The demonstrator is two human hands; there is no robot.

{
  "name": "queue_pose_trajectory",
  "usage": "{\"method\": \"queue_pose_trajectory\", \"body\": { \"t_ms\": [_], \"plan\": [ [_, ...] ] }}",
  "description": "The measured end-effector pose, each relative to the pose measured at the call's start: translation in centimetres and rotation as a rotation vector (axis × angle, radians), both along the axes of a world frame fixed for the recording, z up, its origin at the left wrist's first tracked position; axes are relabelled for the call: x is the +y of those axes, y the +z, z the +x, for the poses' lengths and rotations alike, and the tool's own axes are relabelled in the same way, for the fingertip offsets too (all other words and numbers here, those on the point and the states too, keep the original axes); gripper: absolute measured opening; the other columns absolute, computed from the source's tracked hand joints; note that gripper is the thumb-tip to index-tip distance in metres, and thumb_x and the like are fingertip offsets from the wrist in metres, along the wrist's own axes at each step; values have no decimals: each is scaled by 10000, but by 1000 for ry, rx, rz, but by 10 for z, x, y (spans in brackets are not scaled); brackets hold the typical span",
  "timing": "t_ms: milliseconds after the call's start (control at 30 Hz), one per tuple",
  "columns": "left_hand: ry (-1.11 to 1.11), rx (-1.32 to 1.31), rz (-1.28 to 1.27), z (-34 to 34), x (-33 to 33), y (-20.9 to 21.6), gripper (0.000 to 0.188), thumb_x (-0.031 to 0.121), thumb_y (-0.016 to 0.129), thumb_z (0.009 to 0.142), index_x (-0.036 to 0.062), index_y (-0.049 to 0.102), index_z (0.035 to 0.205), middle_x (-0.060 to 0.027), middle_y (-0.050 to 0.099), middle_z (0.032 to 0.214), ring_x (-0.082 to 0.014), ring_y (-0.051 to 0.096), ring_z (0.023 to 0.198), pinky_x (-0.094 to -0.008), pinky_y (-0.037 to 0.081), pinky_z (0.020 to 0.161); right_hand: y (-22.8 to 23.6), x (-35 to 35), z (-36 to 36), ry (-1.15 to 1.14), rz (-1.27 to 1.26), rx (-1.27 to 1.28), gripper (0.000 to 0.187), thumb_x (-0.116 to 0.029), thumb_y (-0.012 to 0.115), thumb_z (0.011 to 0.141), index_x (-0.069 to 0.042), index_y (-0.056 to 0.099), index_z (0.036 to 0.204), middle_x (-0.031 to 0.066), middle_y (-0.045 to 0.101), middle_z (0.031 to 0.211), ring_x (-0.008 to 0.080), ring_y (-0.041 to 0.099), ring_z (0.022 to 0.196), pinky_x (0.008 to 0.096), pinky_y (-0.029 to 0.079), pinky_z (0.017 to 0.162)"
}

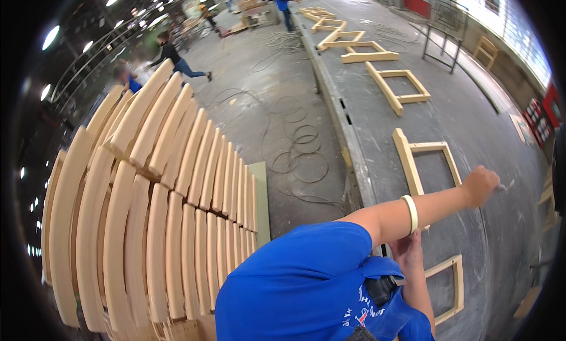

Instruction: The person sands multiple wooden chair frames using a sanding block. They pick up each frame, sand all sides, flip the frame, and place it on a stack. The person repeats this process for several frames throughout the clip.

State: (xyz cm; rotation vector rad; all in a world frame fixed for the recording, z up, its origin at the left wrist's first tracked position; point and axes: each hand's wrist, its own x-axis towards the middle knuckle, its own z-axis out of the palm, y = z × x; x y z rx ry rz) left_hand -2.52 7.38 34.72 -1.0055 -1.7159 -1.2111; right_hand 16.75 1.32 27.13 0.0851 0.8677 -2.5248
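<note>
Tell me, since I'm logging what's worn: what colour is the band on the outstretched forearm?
Pale cream, nearly white; the band shows in the head view.

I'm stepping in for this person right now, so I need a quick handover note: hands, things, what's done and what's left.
Left hand: arm with a pale wristband stretched across the grey bench, fist closed on a small pale tool.
Right hand: under that arm, by the near wooden frame; grip hidden.
Things: a second frame beside the left forearm, more frames in a row up the bench, stacked curved slats on the left.
Done and left: frames are laid out; no marks visible, so progress can't be judged.
</note>
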Motion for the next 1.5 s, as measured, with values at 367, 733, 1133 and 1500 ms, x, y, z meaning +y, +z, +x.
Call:
{"method": "queue_pose_trajectory", "body": {
  "t_ms": [367, 733, 1133, 1500],
  "plan": [
    [36, 54, -794, 34, -37, -33, 67, 125, 605, 743, 110, 625, 805, -38, 628, 765, -213, 629, 742, -362, 434, 691, 108, -3, -21, -310, 1535, 1391, 474, -145, 705, 738, 3, 559, 1164, 167, 576, 1184, 350, 520, 1122, 438, 380, 961],
    [-26, 71, -1158, 32, -47, -35, 75, 131, 583, 765, 124, 639, 815, -21, 633, 755, -191, 636, 750, -343, 446, 706, 90, -12, -29, -378, 1294, 1468, 272, -102, 742, 712, -54, 666, 969, 104, 642, 1092, 321, 577, 1101, 474, 366, 996],
    [-111, 374, -1241, 50, -24, -35, 108, 146, 573, 802, 102, 644, 870, -40, 654, 829, -200, 635, 808, -354, 437, 834, 103, 19, -29, -396, 1171, 1214, 255, -60, 737, 659, -52, 625, 888, 57, 618, 950, 269, 567, 934, 406, 429, 866],
    [-180, 174, -1176, 42, -1, -40, 118, 107, 539, 819, 91, 630, 893, -48, 657, 843, -216, 649, 794, -374, 437, 830, 90, 23, -28, -572, 1304, 1273, 203, -44, 709, 652, -52, 581, 810, 65, 592, 888, 277, 560, 898, 402, 432, 829]
  ]
}}
